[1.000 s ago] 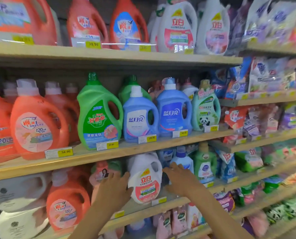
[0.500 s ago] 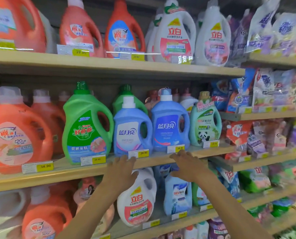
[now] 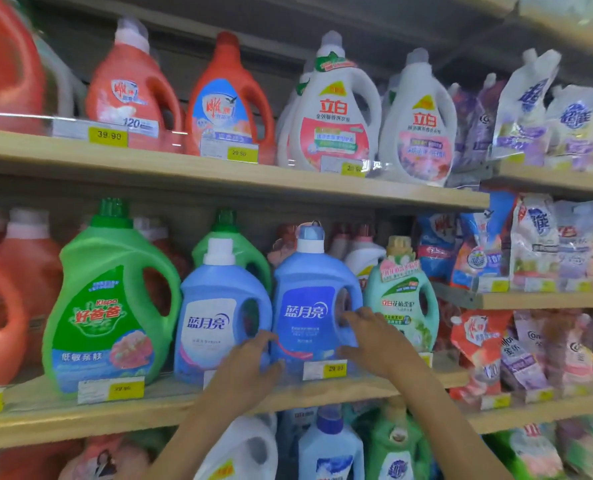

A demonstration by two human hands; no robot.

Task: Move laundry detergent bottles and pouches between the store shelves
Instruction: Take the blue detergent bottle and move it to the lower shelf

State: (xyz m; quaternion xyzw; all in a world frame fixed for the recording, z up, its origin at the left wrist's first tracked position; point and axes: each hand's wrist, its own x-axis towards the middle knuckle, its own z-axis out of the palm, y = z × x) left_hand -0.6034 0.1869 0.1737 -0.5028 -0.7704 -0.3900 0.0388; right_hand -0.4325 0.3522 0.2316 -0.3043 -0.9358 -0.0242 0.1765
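A dark blue detergent bottle (image 3: 305, 278) with a white and blue cap stands on the middle shelf (image 3: 170, 403). My left hand (image 3: 246, 368) reaches up to its lower left side, fingers loosely curved and touching it next to a lighter blue bottle (image 3: 212, 306). My right hand (image 3: 371, 337) lies on the bottle's right side, fingers spread over the handle opening and thumb low on the front. The bottle stands upright on the shelf.
A large green bottle (image 3: 108, 299) and orange bottles (image 3: 8, 306) stand to the left, a mint bottle (image 3: 402, 299) to the right. The upper shelf (image 3: 219, 174) carries orange and white bottles (image 3: 336, 116). Pouches (image 3: 530, 244) fill the right-hand shelves. More bottles (image 3: 329, 452) stand below.
Both hands rose from the white bottle on the lower shelf, past the middle shelf's edge, onto the dark blue bottle. The view tilted upward and came closer.
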